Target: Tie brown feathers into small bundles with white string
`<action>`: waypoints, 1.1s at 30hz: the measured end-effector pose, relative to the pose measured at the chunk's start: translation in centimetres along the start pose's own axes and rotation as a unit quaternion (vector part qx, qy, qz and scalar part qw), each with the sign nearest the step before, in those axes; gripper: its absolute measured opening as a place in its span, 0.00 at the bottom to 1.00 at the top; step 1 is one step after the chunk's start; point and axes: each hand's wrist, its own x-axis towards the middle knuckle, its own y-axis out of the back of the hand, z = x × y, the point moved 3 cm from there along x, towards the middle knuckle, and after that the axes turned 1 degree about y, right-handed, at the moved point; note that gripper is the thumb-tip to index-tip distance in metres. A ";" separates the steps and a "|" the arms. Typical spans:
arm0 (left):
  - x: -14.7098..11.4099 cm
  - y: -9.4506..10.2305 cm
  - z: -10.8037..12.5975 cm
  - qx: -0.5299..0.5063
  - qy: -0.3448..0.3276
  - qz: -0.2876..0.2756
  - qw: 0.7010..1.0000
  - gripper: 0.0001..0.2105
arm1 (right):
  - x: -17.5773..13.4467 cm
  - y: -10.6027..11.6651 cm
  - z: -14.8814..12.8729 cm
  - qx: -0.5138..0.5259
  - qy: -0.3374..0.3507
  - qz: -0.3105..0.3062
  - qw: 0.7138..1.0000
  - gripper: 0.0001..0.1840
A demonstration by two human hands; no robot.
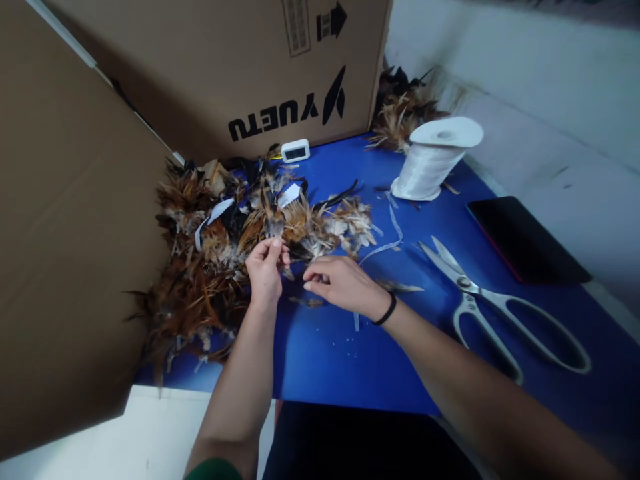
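My left hand (266, 267) is closed in a pinch on a small tuft of feathers (275, 225), which points up and away from the fingertips. To its right, my right hand (345, 283) has its fingers curled in towards the thumb; whatever lies between them is too hidden to make out. A heap of brown, black and whitish feathers (200, 287) spreads left of and beyond both hands. White paper pieces (289, 195) lie among the feathers. Loose feathers (400, 287) lie on the blue tabletop (340, 367) near my right wrist.
Large scissors (467, 285) lie with blades parted on the right, beside a dark phone (527, 239). A spool of white ribbon (430, 163) stands behind them. Cardboard (190, 60) walls the left and back. A small white digital device (295, 151) rests against it. More feathers (405, 117) sit at the back.
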 end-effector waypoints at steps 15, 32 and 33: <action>-0.5 -0.6 -0.4 -0.016 0.097 -0.056 0.994 0.11 | -1.1 -0.7 -1.8 -0.066 -0.006 -0.072 0.995 0.06; -1.5 -1.7 -1.2 0.016 0.161 -0.169 0.972 0.12 | -0.9 2.8 0.6 0.097 -0.091 0.142 0.981 0.07; -1.6 -1.7 -1.3 0.024 0.159 -0.171 0.972 0.12 | -0.9 2.9 0.6 0.092 -0.093 0.140 0.981 0.07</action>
